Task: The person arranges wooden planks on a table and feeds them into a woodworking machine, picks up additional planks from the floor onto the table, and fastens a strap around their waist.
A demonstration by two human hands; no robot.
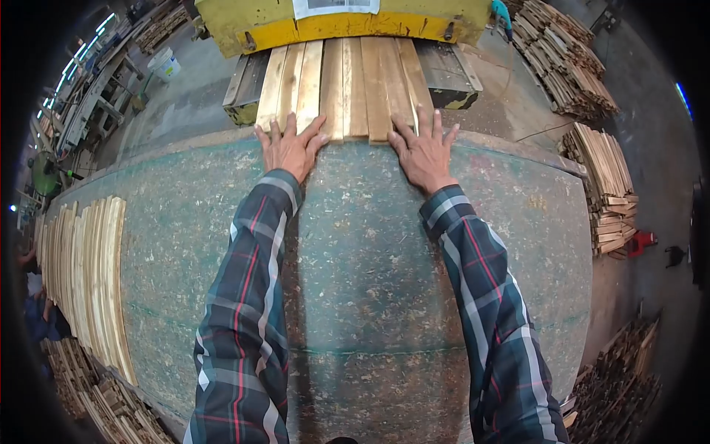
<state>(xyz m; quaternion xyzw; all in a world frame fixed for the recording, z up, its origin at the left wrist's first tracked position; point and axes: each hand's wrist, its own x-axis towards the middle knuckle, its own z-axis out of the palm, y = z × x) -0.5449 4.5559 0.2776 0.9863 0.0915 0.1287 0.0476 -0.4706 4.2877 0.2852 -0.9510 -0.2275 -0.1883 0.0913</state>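
Several wooden boards [344, 85] lie side by side, their far ends running in under a yellow machine [340, 22]. My left hand [290, 148] rests with spread fingers on the near ends of the boards at the left. At the right side of the row, my right hand [425, 152] also has its fingers apart, the tips against the board ends. Neither hand is wrapped round anything. Both palms are over the near edge of the boards, above the worn green table [370, 259].
More boards [85, 274] lie along the table's left side. Stacked boards stand on the floor at the right [603, 185] and far right [562, 59]. A white bucket [164, 64] is at the back left. A person's blue sleeve [501, 13] shows beyond the machine; another person is at the left edge.
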